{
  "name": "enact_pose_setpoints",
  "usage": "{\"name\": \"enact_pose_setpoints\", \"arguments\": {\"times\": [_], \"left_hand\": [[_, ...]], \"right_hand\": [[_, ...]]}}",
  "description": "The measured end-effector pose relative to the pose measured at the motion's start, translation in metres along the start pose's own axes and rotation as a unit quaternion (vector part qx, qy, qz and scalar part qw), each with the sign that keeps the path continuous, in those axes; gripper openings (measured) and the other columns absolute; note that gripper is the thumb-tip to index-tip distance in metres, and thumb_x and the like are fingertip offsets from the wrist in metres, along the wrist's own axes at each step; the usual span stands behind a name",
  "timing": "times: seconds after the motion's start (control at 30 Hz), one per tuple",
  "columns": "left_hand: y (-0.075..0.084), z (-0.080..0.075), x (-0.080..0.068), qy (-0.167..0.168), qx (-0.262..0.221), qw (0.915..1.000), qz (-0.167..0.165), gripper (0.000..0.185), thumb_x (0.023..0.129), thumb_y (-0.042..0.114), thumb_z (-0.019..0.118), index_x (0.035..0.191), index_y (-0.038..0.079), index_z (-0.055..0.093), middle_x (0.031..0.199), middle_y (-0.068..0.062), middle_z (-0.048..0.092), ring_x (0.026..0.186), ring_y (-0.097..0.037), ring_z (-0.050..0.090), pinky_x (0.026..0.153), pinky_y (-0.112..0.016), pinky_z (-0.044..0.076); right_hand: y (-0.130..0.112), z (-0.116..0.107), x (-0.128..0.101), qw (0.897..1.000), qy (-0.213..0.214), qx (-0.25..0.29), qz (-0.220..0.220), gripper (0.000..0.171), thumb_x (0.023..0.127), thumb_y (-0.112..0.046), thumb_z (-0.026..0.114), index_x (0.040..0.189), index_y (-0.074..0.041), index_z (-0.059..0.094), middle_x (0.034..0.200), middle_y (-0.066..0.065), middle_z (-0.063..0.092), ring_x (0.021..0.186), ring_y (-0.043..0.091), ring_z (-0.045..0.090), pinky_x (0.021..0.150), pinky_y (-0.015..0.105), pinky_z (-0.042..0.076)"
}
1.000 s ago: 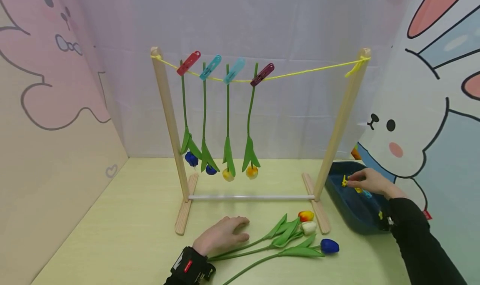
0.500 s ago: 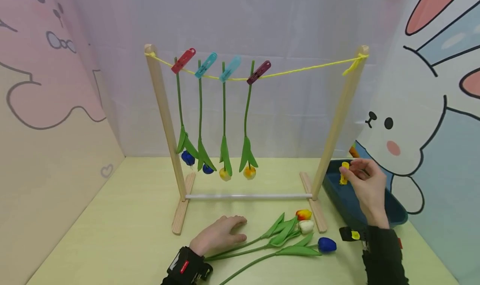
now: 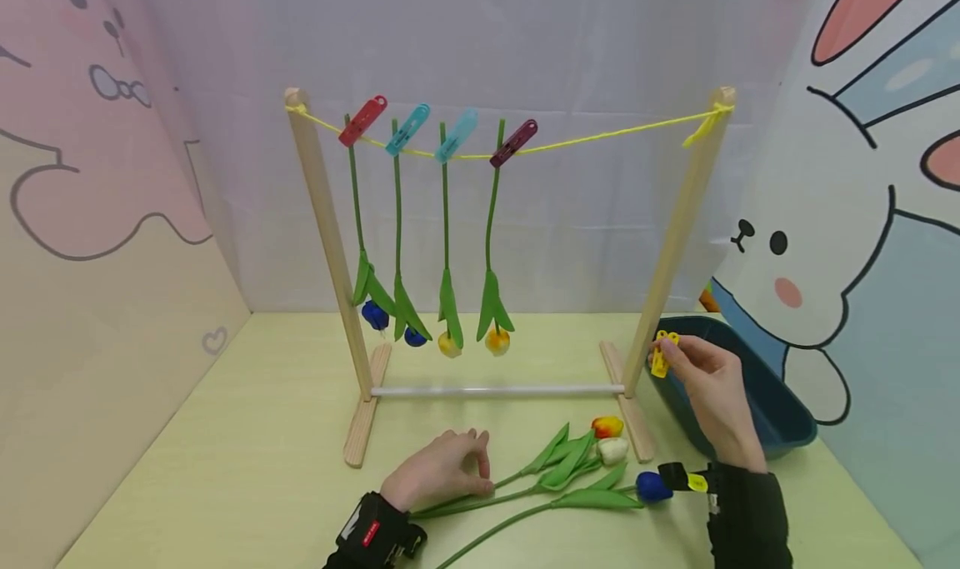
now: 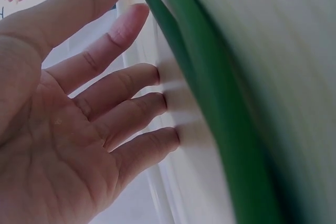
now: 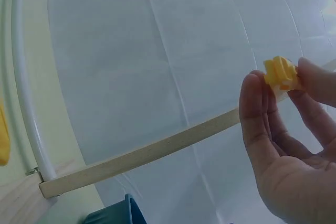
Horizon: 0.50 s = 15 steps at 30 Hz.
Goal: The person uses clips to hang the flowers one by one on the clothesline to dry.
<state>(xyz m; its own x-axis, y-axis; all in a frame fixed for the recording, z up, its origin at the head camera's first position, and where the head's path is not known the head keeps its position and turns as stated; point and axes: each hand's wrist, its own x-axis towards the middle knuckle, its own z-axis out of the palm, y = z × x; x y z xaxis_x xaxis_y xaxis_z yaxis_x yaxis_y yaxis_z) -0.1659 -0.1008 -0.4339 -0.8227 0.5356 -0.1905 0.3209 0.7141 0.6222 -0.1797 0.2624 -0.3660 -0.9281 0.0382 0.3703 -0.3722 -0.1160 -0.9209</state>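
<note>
My right hand [image 3: 678, 351] pinches a yellow clothespin [image 3: 661, 353] between thumb and fingers, just beside the right post [image 3: 678, 236] of a wooden rack; the right wrist view shows the clothespin [image 5: 281, 73] at the fingertips. My left hand [image 3: 450, 467] lies palm down on the table with loosely bent fingers touching the stems [image 3: 480, 502] of three artificial tulips: orange [image 3: 607, 426], white [image 3: 613, 450] and blue [image 3: 651, 486]. In the left wrist view the fingers [image 4: 131, 103] are relaxed beside a blurred green stem [image 4: 220, 129].
A yellow string [image 3: 600, 140] spans the rack and carries several pegs [image 3: 362, 121], each holding a tulip hanging head down [image 3: 495, 340]. A dark blue tray [image 3: 783, 423] sits at the right behind my right hand. Cartoon panels wall the table.
My right hand lifted the yellow clothespin out of the blue tray and carried it left toward the rack's right post. My left hand's fingers bent slightly onto the stems.
</note>
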Motion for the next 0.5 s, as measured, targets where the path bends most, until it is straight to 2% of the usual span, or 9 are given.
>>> {"name": "enact_pose_setpoints", "arguments": {"times": [0.33, 0.5], "left_hand": [[0.0004, 0.0001, 0.0009, -0.007, 0.001, 1.0, 0.006, 0.019, 0.081, 0.022, 0.083, 0.07, 0.021, 0.068, 0.154, -0.012, 0.049, 0.149, -0.042, 0.035, 0.119, -0.065, 0.028], [-0.0007, -0.0018, 0.0015, -0.005, 0.013, 0.9998, 0.013, 0.017, 0.083, 0.02, 0.081, 0.071, 0.02, 0.069, 0.152, -0.012, 0.051, 0.148, -0.04, 0.038, 0.12, -0.063, 0.029]], "right_hand": [[-0.002, 0.008, 0.0033, 0.999, 0.012, 0.05, -0.011, 0.029, 0.104, -0.011, 0.052, 0.086, -0.001, 0.072, 0.08, 0.001, 0.072, 0.074, 0.014, 0.066, 0.075, 0.02, 0.059], [-0.0001, 0.0095, 0.0031, 0.999, 0.004, 0.048, -0.015, 0.025, 0.104, -0.008, 0.052, 0.092, -0.003, 0.073, 0.082, 0.0, 0.071, 0.074, 0.014, 0.064, 0.076, 0.018, 0.058]]}}
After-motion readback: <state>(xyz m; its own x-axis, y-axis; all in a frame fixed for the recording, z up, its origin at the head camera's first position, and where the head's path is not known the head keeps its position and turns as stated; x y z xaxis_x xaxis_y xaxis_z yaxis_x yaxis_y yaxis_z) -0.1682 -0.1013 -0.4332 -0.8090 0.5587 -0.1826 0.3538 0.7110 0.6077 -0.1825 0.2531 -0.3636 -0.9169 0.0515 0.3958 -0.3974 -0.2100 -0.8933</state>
